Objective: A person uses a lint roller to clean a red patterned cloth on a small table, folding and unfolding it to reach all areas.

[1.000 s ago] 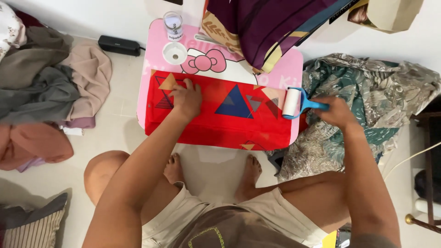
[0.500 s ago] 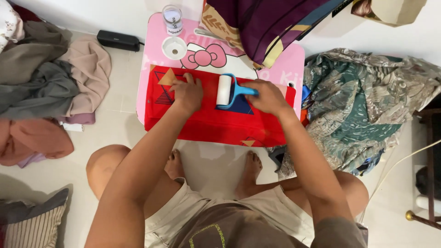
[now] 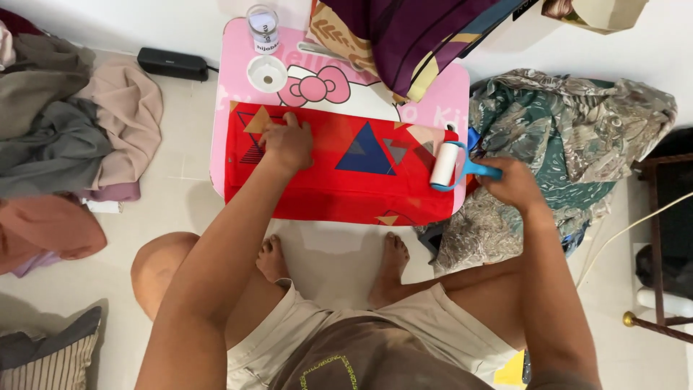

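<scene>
A red cloth (image 3: 339,184) with blue, grey and tan triangles lies folded across a small pink table (image 3: 447,90). My left hand (image 3: 287,143) presses flat on the cloth near its left end, fingers spread. My right hand (image 3: 511,180) grips the blue handle of a lint roller (image 3: 446,165), whose white roll rests on the cloth's right end, close to the table's edge.
A small clear jar (image 3: 263,27) and its white lid (image 3: 266,74) stand at the table's far left. Folded patterned fabric (image 3: 404,40) covers the far right. Heaps of clothes lie left (image 3: 65,137) and right (image 3: 577,137). A black box (image 3: 173,63) sits on the floor.
The lint roller went from the cloth's right end to its middle, next to my left hand, and has now come back to the right end. My left hand stayed pressed in place.
</scene>
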